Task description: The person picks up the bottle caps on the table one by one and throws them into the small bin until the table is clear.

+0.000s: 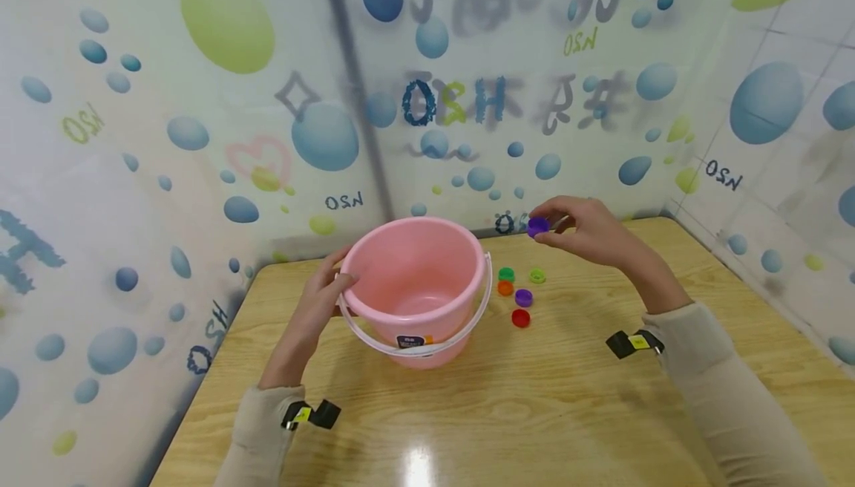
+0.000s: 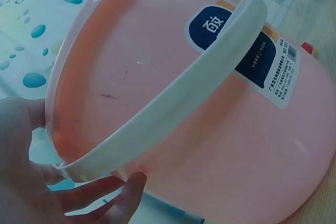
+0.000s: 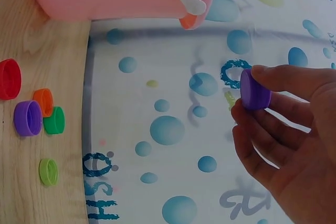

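A pink bucket [image 1: 414, 268] with a white handle [image 1: 427, 351] stands on the table. My left hand [image 1: 318, 300] grips its left rim, the thumb over the edge and the fingers against the outside. In the left wrist view, the handle hangs across a printed label [image 2: 262, 61]. My right hand [image 1: 591, 231] holds a purple bottle cap [image 1: 538, 227] up off the table, right of the bucket. The right wrist view shows that cap pinched between thumb and fingertips. Below it lie a green cap [image 1: 506, 274], an orange cap [image 1: 505, 288] and another purple cap [image 1: 524, 298].
A red cap [image 1: 521, 318] and a light green cap [image 1: 537, 276] also lie on the wooden table [image 1: 534, 413], right of the bucket. Behind and beside the table hangs a white curtain [image 1: 267, 116] with blue and green bubble prints. Both wrists carry small black strapped devices.
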`<state>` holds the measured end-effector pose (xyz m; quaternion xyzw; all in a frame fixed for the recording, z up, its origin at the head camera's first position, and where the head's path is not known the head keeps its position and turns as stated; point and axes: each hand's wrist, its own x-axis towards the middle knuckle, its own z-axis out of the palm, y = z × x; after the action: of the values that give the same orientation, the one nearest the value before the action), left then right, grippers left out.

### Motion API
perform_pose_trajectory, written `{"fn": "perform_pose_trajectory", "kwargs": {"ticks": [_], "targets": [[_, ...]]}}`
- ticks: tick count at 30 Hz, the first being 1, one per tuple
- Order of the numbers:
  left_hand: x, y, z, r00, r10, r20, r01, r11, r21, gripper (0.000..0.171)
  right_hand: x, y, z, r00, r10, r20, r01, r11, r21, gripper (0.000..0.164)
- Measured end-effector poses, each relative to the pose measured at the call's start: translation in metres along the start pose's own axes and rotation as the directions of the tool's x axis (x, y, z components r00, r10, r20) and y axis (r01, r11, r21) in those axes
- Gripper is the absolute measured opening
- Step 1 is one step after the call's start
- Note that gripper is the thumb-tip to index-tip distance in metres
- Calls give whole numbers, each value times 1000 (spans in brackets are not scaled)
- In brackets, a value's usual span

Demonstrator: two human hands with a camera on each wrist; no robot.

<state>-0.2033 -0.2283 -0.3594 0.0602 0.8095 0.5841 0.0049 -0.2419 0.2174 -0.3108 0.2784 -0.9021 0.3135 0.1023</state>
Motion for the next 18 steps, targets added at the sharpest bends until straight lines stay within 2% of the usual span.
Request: {"fn": "perform_pose_trajectory", "kwargs": {"ticks": [11,18], "targets": [[1,0,0,1000,15,7,-15,1000,-7,56,6,-7,-1,1000,-10,21,10,1000,14,36],[0,-2,0,1000,15,7,-15,1000,-2,56,10,-10,-3,999,-37,24,37,999,-11,35]]}}
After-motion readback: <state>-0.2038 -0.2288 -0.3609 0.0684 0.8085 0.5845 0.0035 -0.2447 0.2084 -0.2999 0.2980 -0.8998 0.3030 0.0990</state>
